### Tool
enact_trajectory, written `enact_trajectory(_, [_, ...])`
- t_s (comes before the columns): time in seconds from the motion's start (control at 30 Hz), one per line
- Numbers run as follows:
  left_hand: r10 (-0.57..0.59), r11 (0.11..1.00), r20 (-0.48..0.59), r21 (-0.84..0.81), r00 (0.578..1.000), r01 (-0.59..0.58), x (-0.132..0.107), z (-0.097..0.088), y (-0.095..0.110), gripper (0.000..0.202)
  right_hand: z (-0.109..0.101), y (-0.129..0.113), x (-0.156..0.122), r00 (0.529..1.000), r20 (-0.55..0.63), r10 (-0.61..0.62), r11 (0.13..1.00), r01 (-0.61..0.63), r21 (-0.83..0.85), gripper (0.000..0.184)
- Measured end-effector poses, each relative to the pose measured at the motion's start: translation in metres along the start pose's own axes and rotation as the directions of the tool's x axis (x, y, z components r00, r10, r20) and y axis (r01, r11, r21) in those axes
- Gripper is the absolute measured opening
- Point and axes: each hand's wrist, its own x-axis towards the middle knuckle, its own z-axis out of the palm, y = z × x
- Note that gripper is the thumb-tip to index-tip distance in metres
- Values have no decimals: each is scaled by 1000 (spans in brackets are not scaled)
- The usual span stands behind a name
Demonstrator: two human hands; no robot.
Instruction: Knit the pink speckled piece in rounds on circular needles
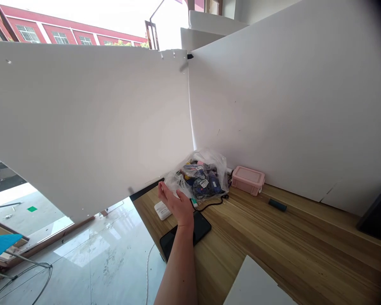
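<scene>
My left hand (pixel 178 206) reaches out over the left part of the wooden table (pixel 238 228). Its fingers are stretched out and the thumb stands apart, with nothing seen in them. Just beyond it lies a clear plastic bag (pixel 220 169) full of small dark packaged items. A white box-shaped device (pixel 161 210) sits just left of the hand. Under the wrist is a black phone or tablet (pixel 202 228), partly covered by my forearm. A black cable (pixel 211 205) runs to the right of the hand. My right hand is out of view.
A pink lidded box (pixel 248 180) stands against the right white panel (pixel 282 106), near a small dark green object (pixel 277 205). A white board (pixel 257 286) lies at the front and a black object (pixel 379 216) at far right. Another white panel (pixel 92 123) borders the left.
</scene>
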Motion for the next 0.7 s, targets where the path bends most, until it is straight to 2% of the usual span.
enact_trajectory(0.03, [-13,1000,-14,-12,1000,13,0,0,-1,60,-11,3,-9,998,-7,-62,997,63,37,65])
enact_trajectory(0.07, [-23,999,-29,-26,999,22,0,-1,-1,59,-21,7,-14,979,-41,-202,970,205,130,62])
enact_trajectory(0.13, [-30,999,-57,-45,998,27,0,-2,-1,58,-40,22,-8,957,-111,-268,943,284,171,58])
enact_trajectory(0.17, [-32,998,-72,-48,997,29,0,-2,0,58,-49,32,4,939,-231,-257,948,290,127,51])
enact_trajectory(0.2, [-34,998,-84,-46,996,30,0,-3,0,57,-57,45,21,913,-349,-210,973,229,15,42])
enact_trajectory(0.23, [-36,998,-93,-45,995,32,0,-3,2,56,-64,60,41,868,-463,-178,983,138,-119,38])
enact_trajectory(0.3, [-37,998,-110,-51,993,32,0,-4,4,54,-74,90,85,835,-529,-150,980,56,-189,32])
enact_trajectory(0.37, [-32,998,-130,-65,991,23,0,-5,5,53,-78,117,121,834,-527,-160,966,23,-256,34])
enact_trajectory(0.43, [-23,997,-142,-74,990,13,1,-6,6,51,-76,134,144,859,-475,-192,941,25,-336,34])
enact_trajectory(0.57, [30,999,-143,-9,989,-31,-1,-8,6,44,-66,148,153,909,-302,-289,857,105,-505,29])
enact_trajectory(0.63, [109,994,-72,-8,991,-110,-3,-8,4,40,-63,151,151,911,-248,-330,812,139,-566,28])
enact_trajectory(0.7, [193,980,68,-73,979,-188,-6,-7,1,39,-63,154,149,908,-224,-355,777,153,-610,28])
